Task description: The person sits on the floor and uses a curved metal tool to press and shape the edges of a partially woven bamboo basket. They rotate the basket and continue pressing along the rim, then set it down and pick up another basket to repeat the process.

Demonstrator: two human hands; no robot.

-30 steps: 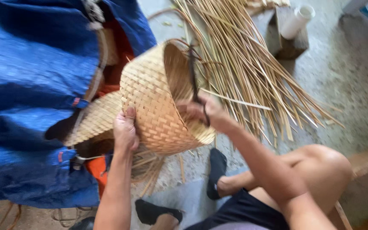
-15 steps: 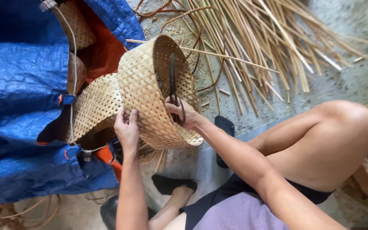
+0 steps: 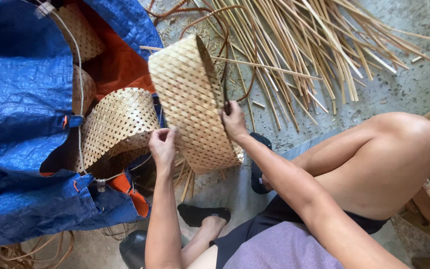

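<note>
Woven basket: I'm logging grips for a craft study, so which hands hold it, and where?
Both hands hold the woven basket: the right hand grips its open rim, and the left hand presses fingertips against the woven side wall near the bottom.
</note>
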